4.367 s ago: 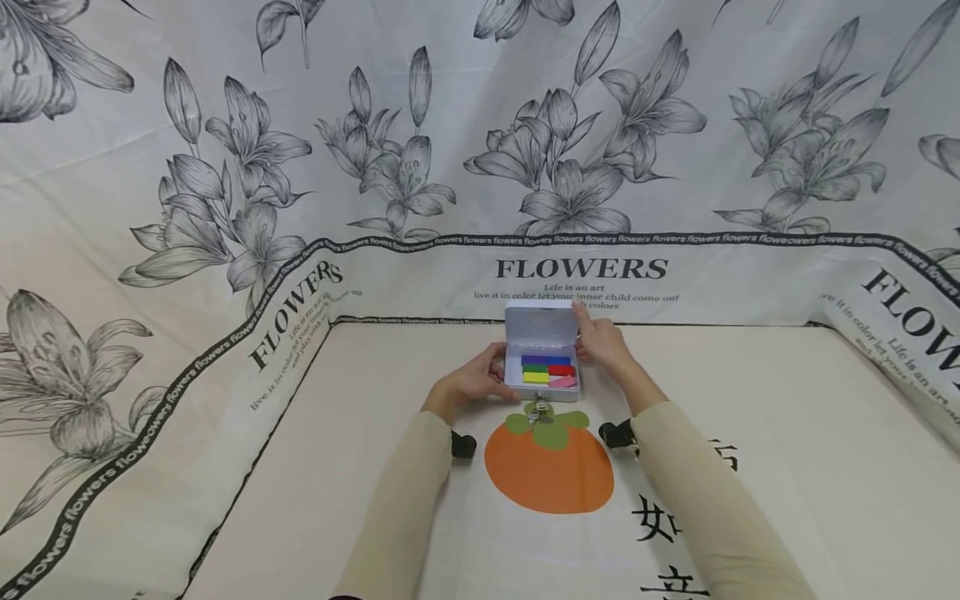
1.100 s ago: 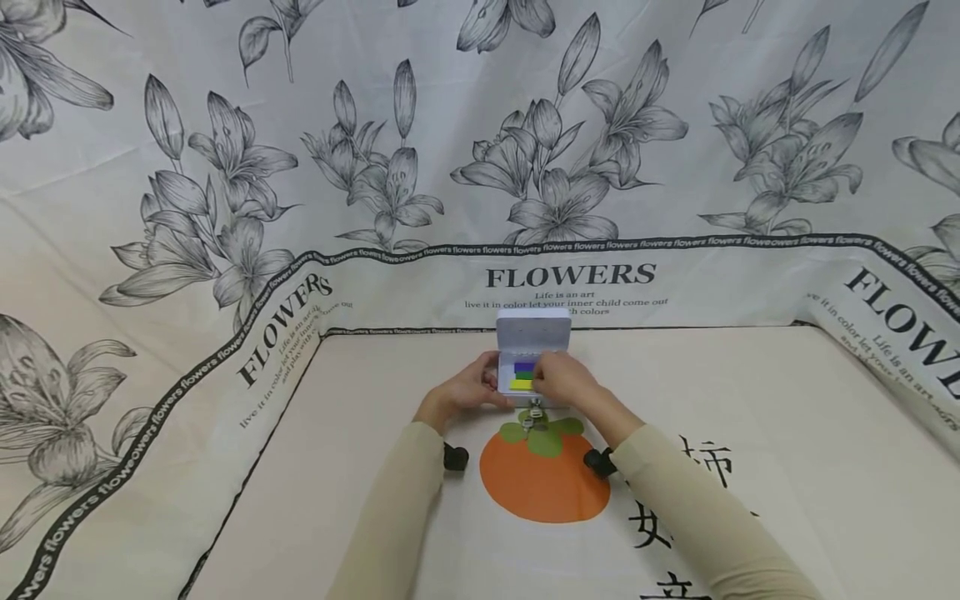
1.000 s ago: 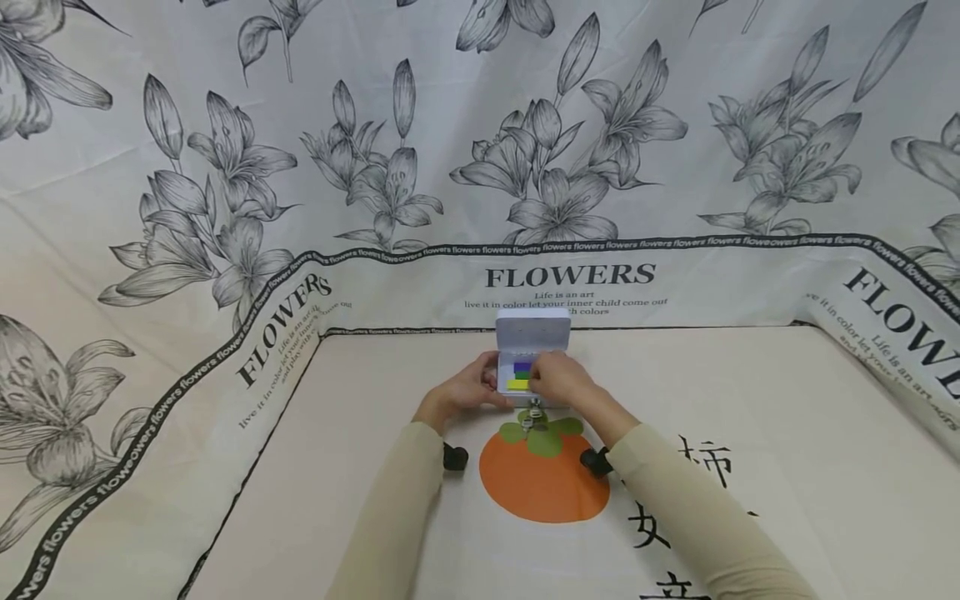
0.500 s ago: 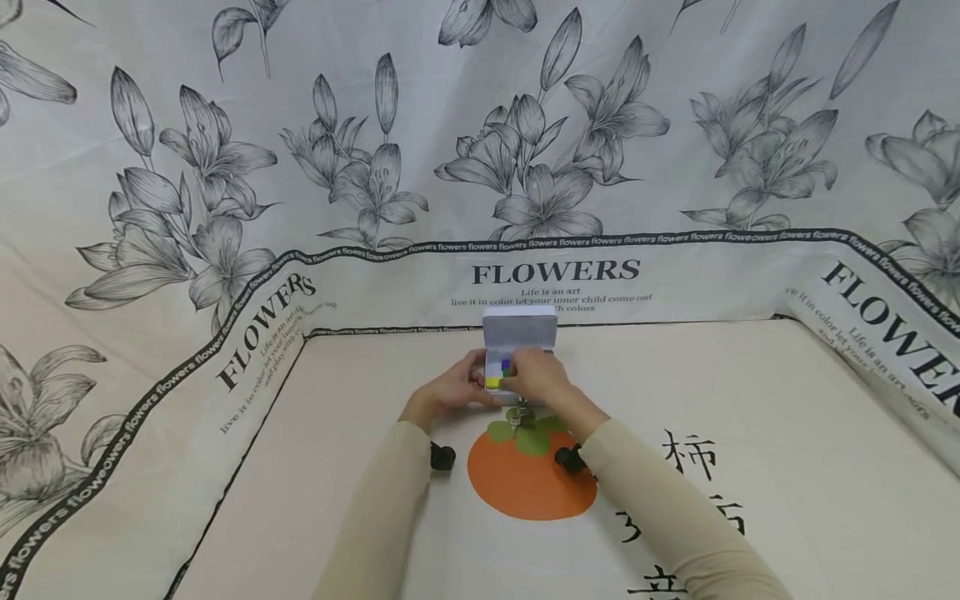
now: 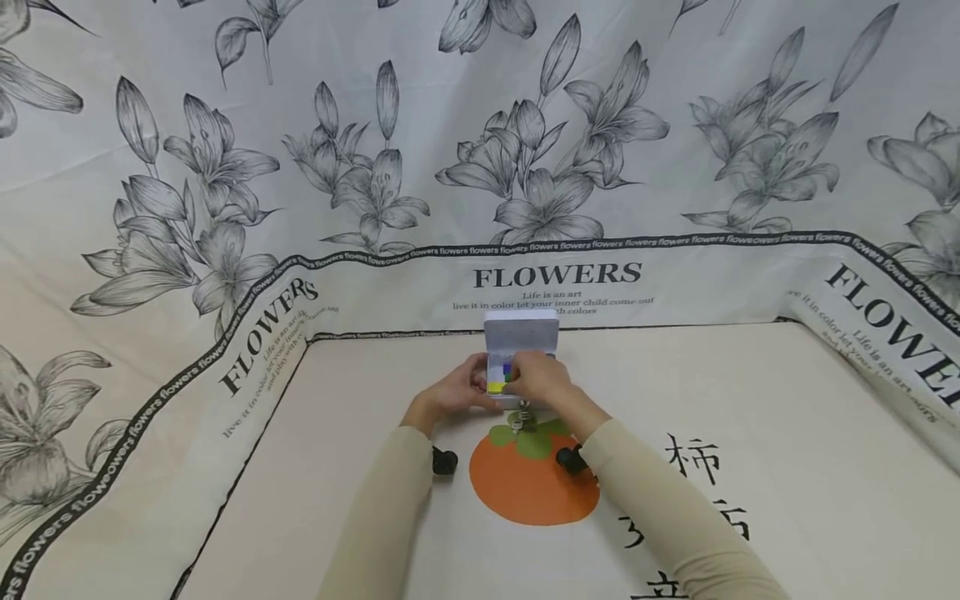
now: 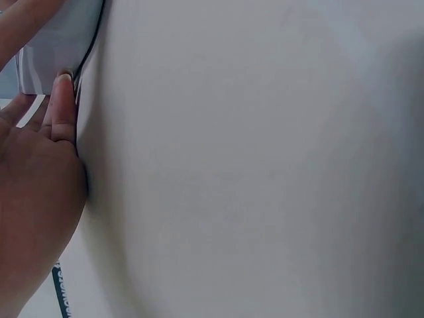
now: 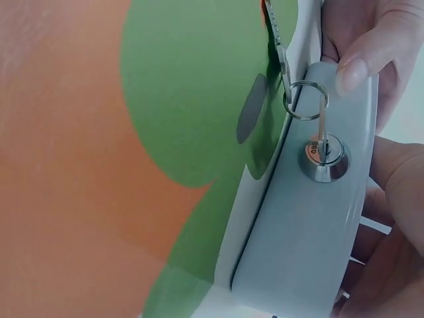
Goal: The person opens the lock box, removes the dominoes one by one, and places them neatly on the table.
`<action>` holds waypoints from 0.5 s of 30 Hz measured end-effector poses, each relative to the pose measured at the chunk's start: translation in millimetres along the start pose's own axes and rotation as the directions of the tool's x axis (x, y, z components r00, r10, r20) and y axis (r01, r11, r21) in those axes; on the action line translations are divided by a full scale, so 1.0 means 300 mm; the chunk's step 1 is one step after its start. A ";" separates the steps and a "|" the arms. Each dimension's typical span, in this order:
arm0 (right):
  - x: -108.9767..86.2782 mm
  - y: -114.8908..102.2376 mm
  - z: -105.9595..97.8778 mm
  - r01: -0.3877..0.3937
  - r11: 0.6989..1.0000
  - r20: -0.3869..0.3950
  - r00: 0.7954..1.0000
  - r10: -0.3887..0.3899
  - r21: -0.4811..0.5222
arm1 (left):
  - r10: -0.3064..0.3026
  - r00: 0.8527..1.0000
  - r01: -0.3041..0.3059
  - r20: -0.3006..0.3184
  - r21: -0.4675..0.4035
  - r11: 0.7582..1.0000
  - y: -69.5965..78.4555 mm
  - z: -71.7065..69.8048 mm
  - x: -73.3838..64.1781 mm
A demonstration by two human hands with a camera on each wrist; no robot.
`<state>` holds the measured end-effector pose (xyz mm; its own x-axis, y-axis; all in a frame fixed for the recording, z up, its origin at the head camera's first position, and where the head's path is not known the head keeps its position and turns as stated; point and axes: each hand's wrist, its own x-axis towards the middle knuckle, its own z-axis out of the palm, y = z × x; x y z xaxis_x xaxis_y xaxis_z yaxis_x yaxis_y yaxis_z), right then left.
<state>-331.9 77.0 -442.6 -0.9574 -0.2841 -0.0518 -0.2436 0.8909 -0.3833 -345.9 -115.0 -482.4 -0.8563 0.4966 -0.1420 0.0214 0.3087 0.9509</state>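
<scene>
A small pale grey cash box stands with its lid raised at the far side of the table. My left hand grips its left end, the thumb on the front wall in the right wrist view. My right hand reaches into the box with bent fingers over its contents; I cannot tell whether they pinch a block. Beside the fingertips show a yellow block and a blue block, with a sliver of green between. The rest is hidden by the hand. A key sits in the front lock.
A second key hangs from the key ring over the cloth's printed orange persimmon. Behind the box rises a flower-printed curtain. Black wrist cameras sit under both sleeves. Black characters are printed at right.
My right hand has left the lid's right edge and gone down into the box, then shifted left over the blocks, covering more of them. The left hand keeps its grip on the box.
</scene>
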 end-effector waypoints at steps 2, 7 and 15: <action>-0.001 0.007 -0.004 -0.002 1.000 0.006 1.000 0.002 0.013 | -0.010 1.000 0.010 0.003 0.007 1.000 0.005 0.003 0.003; 0.004 0.008 -0.004 0.004 1.000 -0.003 1.000 -0.004 0.016 | -0.018 1.000 0.018 0.006 0.006 1.000 0.019 0.001 -0.004; -0.001 -0.001 -0.025 -0.005 1.000 0.016 1.000 0.005 0.016 | -0.029 1.000 0.029 0.008 0.015 0.999 0.021 -0.003 0.000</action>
<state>-332.8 79.6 -435.5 -0.9560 -0.2854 -0.0681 -0.2364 0.8865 -0.3977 -346.3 -113.7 -476.2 -0.8521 0.4943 -0.1719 0.0045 0.3354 0.9421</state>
